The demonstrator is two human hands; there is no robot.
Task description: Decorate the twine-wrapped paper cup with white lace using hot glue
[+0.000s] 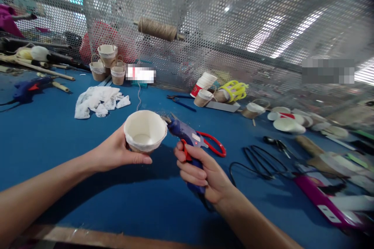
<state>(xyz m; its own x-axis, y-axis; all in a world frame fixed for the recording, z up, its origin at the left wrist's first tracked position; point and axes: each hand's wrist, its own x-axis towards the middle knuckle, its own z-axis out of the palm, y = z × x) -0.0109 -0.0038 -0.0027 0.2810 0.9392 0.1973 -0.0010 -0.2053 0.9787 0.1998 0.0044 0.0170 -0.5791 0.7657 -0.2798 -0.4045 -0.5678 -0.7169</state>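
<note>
I saw a craft workshop: a blue worktable (58, 144) backed by a perforated metal screen (233, 46), a spool of twine (157, 29) hung on it, with a glue gun (187, 134), scissors (216, 146) and small cup baskets (107, 66) lying about.

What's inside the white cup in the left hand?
Nothing shows inside the cup held by the left hand: only bare white wall and base. Its near inner wall is hidden behind the rim.
</note>
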